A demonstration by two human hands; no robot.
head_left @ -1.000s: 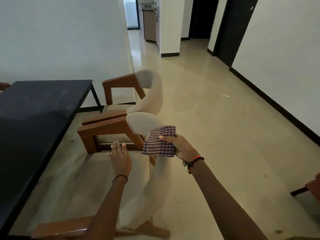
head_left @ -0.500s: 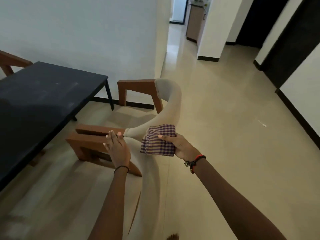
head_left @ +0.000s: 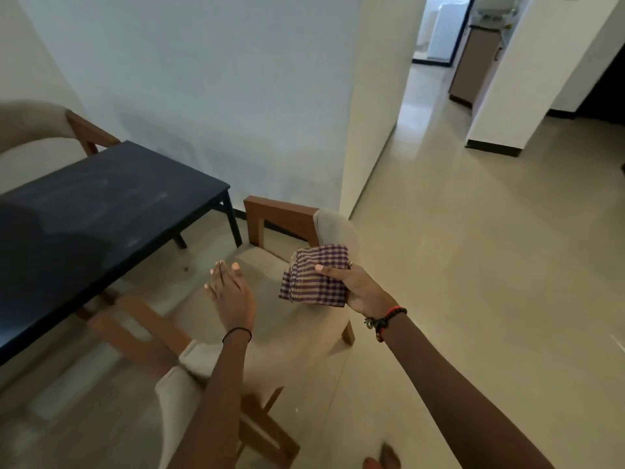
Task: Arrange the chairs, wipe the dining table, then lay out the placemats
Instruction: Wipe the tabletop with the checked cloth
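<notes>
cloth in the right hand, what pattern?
Purple-and-white check on the folded cloth, held in the right hand; head view.

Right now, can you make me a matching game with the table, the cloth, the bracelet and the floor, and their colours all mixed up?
Things:
1. table
2. folded cloth
3. bracelet on the right wrist
4. floor

Colours:
A. red and black
B. shiny beige
C. purple and white checks
D. dark, nearly black

Pairs: 1-D, 2-C, 3-A, 4-B

The right hand holds the cloth, and the left hand is flat and open above a chair beside the table.
</notes>
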